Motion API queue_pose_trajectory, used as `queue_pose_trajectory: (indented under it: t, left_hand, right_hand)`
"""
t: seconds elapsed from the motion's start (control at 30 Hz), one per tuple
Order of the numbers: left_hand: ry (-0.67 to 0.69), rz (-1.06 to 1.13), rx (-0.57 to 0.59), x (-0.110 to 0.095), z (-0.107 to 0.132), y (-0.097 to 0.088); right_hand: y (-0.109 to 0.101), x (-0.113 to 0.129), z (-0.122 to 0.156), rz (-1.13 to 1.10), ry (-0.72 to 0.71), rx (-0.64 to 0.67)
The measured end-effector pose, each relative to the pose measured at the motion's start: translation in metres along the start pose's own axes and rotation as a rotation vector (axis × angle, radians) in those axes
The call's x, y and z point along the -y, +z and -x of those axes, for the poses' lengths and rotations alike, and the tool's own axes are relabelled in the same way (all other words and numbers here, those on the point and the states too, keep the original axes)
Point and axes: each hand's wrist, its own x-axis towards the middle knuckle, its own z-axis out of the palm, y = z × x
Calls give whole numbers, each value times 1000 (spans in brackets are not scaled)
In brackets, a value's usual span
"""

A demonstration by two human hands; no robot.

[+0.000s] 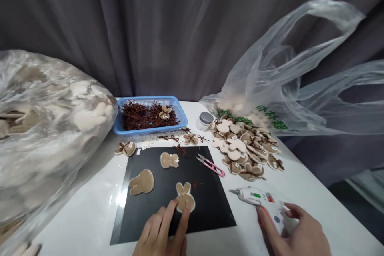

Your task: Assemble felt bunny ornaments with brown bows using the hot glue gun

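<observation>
My left hand [165, 230] reaches over the black mat [150, 220] with its fingers stretched out. Two fingertips press on a tan, white-edged felt bunny [185, 200] lying flat there. A brown bow [196, 184] is just beside that bunny's ears. Around the handle of a white hot glue gun [256, 196] my right hand [295, 232] is closed; the nozzle points left, toward the mat. Two more bunny shapes lie on the mat: a plain one [144, 182] at left and a smaller one [168, 160] with a white tag farther back.
Pink thread snips [211, 165] lie at the mat's right edge. Behind are a blue basket [150, 130] of brown bows and a grey-lidded jar [205, 121]. A pile of bow-trimmed bunnies [240, 148] is at right. Plastic bags [54, 128] bulge at left and right [270, 84].
</observation>
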Motion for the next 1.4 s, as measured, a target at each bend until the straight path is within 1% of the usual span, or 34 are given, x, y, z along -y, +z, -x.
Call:
queue_pose_trajectory:
  t: [0.03, 0.07, 0.13, 0.2, 0.3, 0.4, 0.5, 0.6, 0.67, 0.73, 0.83, 0.93, 1.07, 1.4]
  left_hand:
    - [-40, 16, 4, -3, -1, -2]
    - [-50, 31, 39, -6, -2, -7]
    - [-32, 54, 101, -9, -7, -19]
    - [12, 74, 122, -10, -13, -31]
    - [44, 114, 160, -7, -19, -40]
    - [65, 180, 159, -6, -19, -39]
    - [50, 213, 156, -7, -18, -36]
    - [36, 232, 158, -8, -17, -35]
    - [35, 244, 160, -9, -17, -35]
    - [36, 254, 167, -9, -17, -35]
    - [22, 263, 184, -10, -17, -35]
    - [27, 266, 193, -10, -17, -36]
    - [43, 272, 203, -10, -19, -37]
    - [18, 281, 207, -10, -20, -37]
  right_hand:
    - [-4, 2, 0, -6, 15, 21]
    - [-7, 4, 1, 0, 28, 39]
    - [-14, 7, 3, 39, 50, 79]
    - [-19, 8, 7, 85, 54, 125]
    - [-21, 13, 15, 104, 23, 167]
    - [-18, 24, 26, 52, 82, 171]
    - [-13, 38, 37, -65, 139, 81]
    - [-6, 49, 44, -297, 139, 18]
    - [-1, 54, 46, -439, 126, 22]
    - [3, 57, 47, -503, 84, 43]
    - [8, 59, 49, -462, 11, 74]
    - [10, 60, 52, -393, -17, 60]
    - [9, 61, 54, -344, -16, 24]
    - [8, 64, 53, -262, -7, 17]
